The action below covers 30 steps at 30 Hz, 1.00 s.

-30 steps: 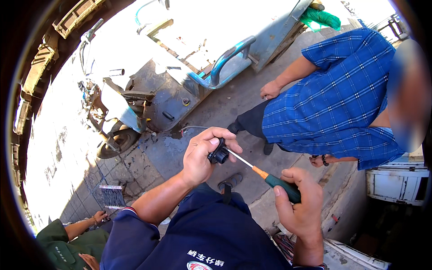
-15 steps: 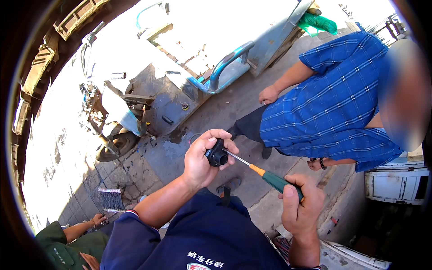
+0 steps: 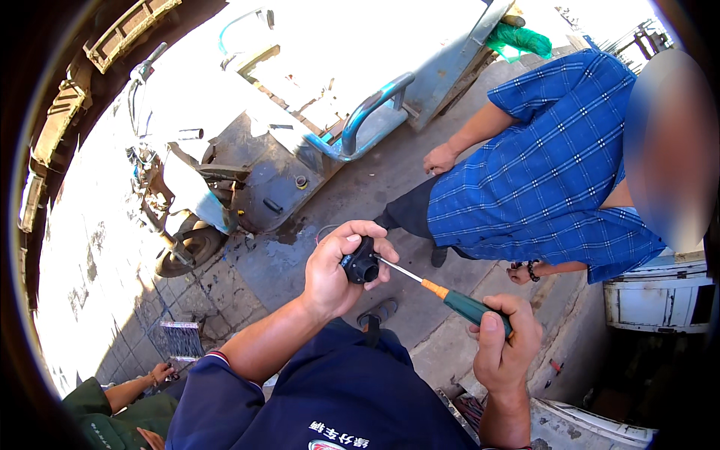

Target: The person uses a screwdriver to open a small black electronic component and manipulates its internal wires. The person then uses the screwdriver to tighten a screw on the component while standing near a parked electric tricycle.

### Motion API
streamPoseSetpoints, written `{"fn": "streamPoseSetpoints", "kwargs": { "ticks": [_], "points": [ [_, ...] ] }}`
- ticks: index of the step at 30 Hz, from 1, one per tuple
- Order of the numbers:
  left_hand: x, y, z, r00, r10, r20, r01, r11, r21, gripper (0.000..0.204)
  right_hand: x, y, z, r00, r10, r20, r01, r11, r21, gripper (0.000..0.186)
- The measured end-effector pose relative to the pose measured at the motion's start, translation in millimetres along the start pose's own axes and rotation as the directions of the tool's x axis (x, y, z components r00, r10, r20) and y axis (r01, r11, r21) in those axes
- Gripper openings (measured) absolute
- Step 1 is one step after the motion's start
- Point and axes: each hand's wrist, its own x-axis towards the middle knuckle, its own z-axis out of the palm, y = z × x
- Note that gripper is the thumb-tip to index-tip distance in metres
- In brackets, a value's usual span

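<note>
Left hand point(image 3: 331, 274) clamped on black part point(image 3: 363, 264), fingers curled over its far side, thumb on top. Part is held up in front of the body, above the paving, short round tube end facing out. Right hand point(image 3: 510, 341) clamped on screwdriver point(image 3: 472, 310): green handle, orange collar, thin metal shaft. Screwdriver slants up-left, tip at the right edge of the part; can't tell if it's seated in anything. Hands apart from each other, linked only by tool and part. Below them: sandal point(image 3: 379, 310) on a foot, navy shirt point(image 3: 322, 394) on the wearer. Beyond, upper left: worn vehicle with bare metal deck point(image 3: 259, 176), blue rail point(image 3: 367, 120) and front wheel point(image 3: 189, 247). Green bag point(image 3: 523, 40) near top right. Right: person in blue plaid shirt point(image 3: 536, 172), arms down. Lower left: person in green top point(image 3: 131, 421), partly cut off.
</note>
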Motion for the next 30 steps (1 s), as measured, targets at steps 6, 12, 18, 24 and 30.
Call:
{"fn": "streamPoseSetpoints", "kwargs": {
  "ticks": [6,12,18,24,30],
  "points": [
    [0,0,1,1.0,0.006,0.008,-0.006,0.999,0.035,0.032,-1,-1,-1,1.0,-0.009,-0.007,0.009,1.0,0.0,0.022],
    [-2,-1,1,1.0,0.023,0.016,-0.023,0.999,0.032,0.032,-3,-2,1,1.0,-0.017,-0.012,0.016,1.0,-0.02,0.022],
    [-4,-5,0,0.998,0.055,-0.039,-0.052,0.995,0.081,0.032,3,-13,5,0.999,-0.042,0.017,0.042,0.999,0.001,0.019],
    [-5,-9,0,0.99,0.113,-0.089,-0.092,0.973,0.213,0.029,23,-18,-10,0.983,-0.12,0.142,0.125,0.992,-0.025,0.02],
    [0,-11,10,0.989,0.12,-0.088,-0.096,0.965,0.242,0.025,10,-7,-2,0.996,-0.008,0.091,0.013,0.999,-0.05,0.021]
  ]
}}
